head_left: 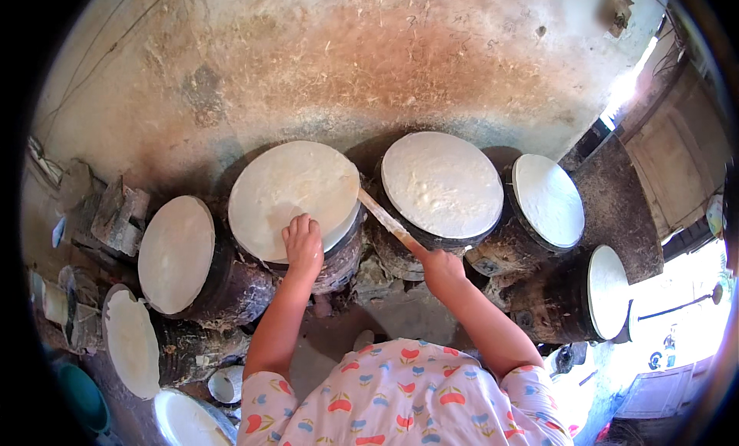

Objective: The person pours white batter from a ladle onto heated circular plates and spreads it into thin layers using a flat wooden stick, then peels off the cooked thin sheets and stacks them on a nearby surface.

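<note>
My left hand (305, 244) rests at the near rim of a large round top coated with a thin pale sheet (292, 180), which looks like batter or flatbread. Its fingers are curled down against the surface, and what lies under their tips is hidden. A whiter crescent shows along the sheet's right edge, beside that hand. My right hand (443, 272) is closed around the near end of a flat wooden spatula (385, 219) smeared with white. The spatula's far tip meets the right edge of the same round. Just right of it sits another round covered in bumpy white batter (441, 186).
Several more pale-topped rounds on dark drum-like stoves curve around me, such as a left one (177, 253) and a right one (608, 292). A stained wall (346, 61) stands behind. Bricks (119, 215) are stacked at left, above a green bucket (83, 396).
</note>
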A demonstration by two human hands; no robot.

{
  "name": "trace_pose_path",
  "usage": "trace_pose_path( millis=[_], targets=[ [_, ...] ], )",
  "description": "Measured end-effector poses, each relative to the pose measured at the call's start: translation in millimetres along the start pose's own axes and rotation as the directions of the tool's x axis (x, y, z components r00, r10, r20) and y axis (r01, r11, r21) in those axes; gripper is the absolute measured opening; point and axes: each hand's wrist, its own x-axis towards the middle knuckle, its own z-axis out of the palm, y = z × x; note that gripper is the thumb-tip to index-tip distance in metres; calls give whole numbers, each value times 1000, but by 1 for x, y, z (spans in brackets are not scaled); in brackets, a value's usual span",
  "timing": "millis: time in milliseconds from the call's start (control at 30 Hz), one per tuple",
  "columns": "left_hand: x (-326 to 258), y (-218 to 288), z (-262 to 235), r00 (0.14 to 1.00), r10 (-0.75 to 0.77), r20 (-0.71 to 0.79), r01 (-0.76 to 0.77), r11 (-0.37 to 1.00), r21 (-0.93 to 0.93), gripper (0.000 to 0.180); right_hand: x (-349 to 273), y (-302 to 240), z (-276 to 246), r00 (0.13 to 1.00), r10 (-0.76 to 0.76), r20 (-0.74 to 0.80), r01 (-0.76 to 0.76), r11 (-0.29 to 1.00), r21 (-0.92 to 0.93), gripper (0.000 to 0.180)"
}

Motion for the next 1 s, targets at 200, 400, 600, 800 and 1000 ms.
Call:
trace_pose_path(
  millis=[200,400,600,800,1000],
  targets=[
    [16,-9,-2,1000,-28,-7,28,999,30,10,-10,7,-7,994,-111,-10,111,994,21,78],
    [29,-15,-8,996,7,-84,-2,999,53,7,19,-13,-5,998,-70,-9,70,997,-14,75],
    [26,-25,-6,998,-29,-59,30,999,22,7,17,-10,10,992,-65,-109,74,994,81,72],
    [27,-28,-7,990,14,-142,-16,1000,-17,3,41,-26,0,993,-19,-120,28,997,75,70],
    [16,-35,-16,959,-46,-278,28,997,-68,10,14,-12,25,990,-45,-135,58,993,98,78]
  ],
)
